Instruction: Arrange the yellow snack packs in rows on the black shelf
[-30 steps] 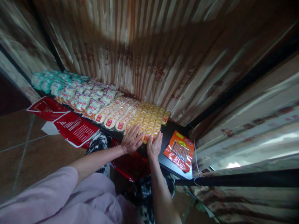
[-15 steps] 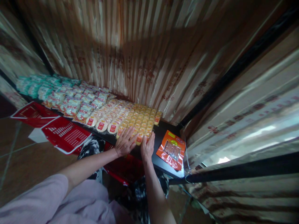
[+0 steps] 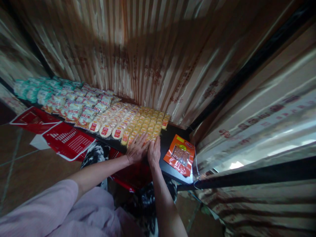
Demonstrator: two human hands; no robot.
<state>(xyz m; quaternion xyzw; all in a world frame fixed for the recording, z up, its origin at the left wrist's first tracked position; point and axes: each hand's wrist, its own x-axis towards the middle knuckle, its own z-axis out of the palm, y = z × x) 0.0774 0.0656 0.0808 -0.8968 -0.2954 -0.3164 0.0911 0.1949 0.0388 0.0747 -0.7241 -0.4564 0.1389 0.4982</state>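
Observation:
Rows of small yellow wrapped snacks (image 3: 147,121) lie on a narrow black shelf (image 3: 170,138). My left hand (image 3: 137,148) rests on the front end of these rows, its fingers stretched forward over the packs. Beside it, my right hand (image 3: 154,152) lies along the rows' right front corner with its fingers extended; the two hands are close together. Just left of the yellow packs are rows of pale round wrapped snacks (image 3: 118,131) with red labels. To the right, an orange packet (image 3: 180,154) with a clear window lies flat on the shelf.
Farther left are white printed snack bags (image 3: 74,110) and green-and-white bags (image 3: 44,95). Red printed sheets (image 3: 69,140) hang below the shelf's front edge. Striped curtain-like sheeting (image 3: 138,49) stands behind, and a dark bar (image 3: 247,179) runs along the right.
My left hand has shifted right along the front of the yellow packs, up to my right hand. The view has moved slightly.

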